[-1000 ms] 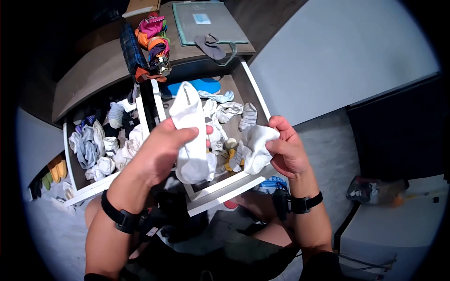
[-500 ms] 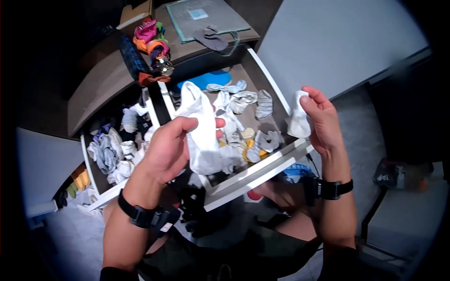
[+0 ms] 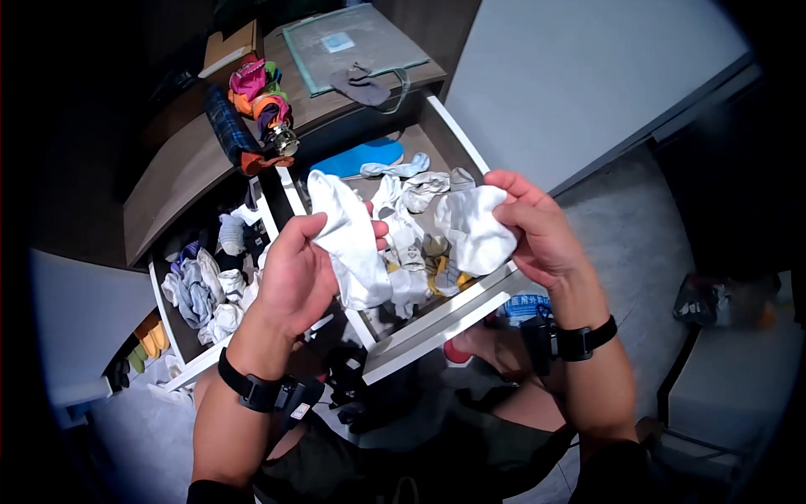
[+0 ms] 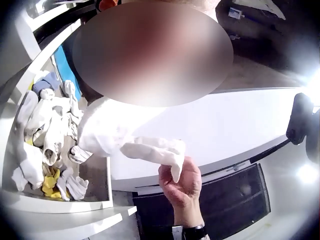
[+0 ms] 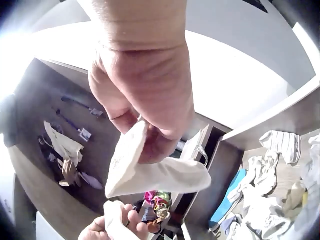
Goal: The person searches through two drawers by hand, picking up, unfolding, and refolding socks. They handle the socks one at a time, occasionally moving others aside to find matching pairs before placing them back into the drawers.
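My left hand (image 3: 295, 273) grips a white sock (image 3: 351, 248) between thumb and fingers, over the front of the right drawer (image 3: 445, 323). Opposite it, my right hand (image 3: 546, 235) pinches a second white sock (image 3: 477, 231) by its edge, and the cloth hangs toward the left hand. A small gap separates the two socks in the head view. From the right wrist, the right hand's sock (image 5: 160, 175) looks bent, with its toe pointing sideways. Below both hands lie several loose socks (image 3: 407, 244) in that drawer, mostly white and grey.
A left drawer (image 3: 197, 363) is packed with more socks. Inside the right one is a blue insole-shaped item (image 3: 361, 157). On the cabinet top are a colourful bundle (image 3: 260, 92), a plaid pouch (image 3: 228, 122) and a clear folder (image 3: 357, 46). A white panel (image 3: 604, 76) stands at right.
My right hand swung out to the right with its sock, then came back beside the left hand's sock. The left sock now leans more, still in the same hand.
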`<state>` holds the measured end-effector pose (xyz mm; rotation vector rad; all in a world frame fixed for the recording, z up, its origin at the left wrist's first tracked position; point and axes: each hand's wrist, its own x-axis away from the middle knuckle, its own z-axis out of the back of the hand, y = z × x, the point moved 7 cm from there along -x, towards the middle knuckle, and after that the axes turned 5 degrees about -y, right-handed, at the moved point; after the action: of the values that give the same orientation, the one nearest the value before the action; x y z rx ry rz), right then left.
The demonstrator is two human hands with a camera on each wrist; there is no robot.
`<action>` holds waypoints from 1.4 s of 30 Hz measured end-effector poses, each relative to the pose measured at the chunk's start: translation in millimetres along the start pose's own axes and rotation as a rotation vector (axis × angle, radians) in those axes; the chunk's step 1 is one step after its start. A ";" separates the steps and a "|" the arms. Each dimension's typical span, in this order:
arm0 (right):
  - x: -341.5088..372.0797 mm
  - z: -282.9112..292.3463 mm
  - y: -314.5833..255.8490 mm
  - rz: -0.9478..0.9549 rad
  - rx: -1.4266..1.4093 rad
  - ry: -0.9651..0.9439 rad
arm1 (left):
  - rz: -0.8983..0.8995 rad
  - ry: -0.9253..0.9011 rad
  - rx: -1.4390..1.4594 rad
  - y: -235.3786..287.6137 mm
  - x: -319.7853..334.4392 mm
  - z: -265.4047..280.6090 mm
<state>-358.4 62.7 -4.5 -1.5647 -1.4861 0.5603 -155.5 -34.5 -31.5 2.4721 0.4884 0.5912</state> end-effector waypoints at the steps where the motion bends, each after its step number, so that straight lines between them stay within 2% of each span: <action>1: -1.5 0.1 2.1 0.004 -0.020 -0.030 | -0.014 0.013 0.013 -0.3 -0.2 2.6; 4: -2.2 -5.8 4.2 0.007 -0.135 -0.163 | -0.078 0.088 -0.223 1.7 0.3 9.4; 8: 1.3 -16.7 0.3 0.004 -0.249 -0.290 | -0.056 0.132 -0.379 -2.6 0.5 15.1; 10: -0.7 -18.4 3.3 0.024 -0.286 -0.331 | -0.037 0.221 -0.469 -3.8 2.6 17.3; 11: -1.2 -15.5 6.1 0.022 -0.289 -0.268 | -0.041 0.237 -0.482 -2.9 3.0 16.5; 14: -2.5 -21.3 8.9 -0.006 -0.281 -0.265 | -0.013 0.284 -0.504 -1.6 5.9 10.6; 17: -4.0 -29.1 12.8 -0.026 -0.345 -0.343 | 0.030 0.322 -0.498 -4.0 6.0 19.5; 21: -7.4 -32.1 22.4 -0.064 -0.339 -0.350 | 0.050 0.385 -0.522 -1.8 7.4 22.4; 29: -7.5 -35.5 24.4 -0.132 -0.179 -0.299 | -0.009 0.091 -0.067 6.6 6.8 5.9; 32: -7.0 -35.4 22.4 -0.134 -0.125 -0.114 | -0.061 0.093 -0.003 13.3 9.1 4.6; 35: -10.0 -24.2 15.0 -0.027 -0.117 -0.035 | -0.076 0.087 -0.017 13.2 9.3 9.1; 39: -5.4 -32.6 9.0 0.036 -0.159 -0.150 | -0.086 0.078 0.022 9.2 7.4 12.8; 42: -3.0 -36.3 11.2 0.011 -0.106 -0.144 | -0.094 0.062 0.024 6.9 7.6 8.6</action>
<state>-323.3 50.7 4.0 -1.6438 -1.6387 0.6202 -143.4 -40.1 -31.6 2.4439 0.6355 0.6282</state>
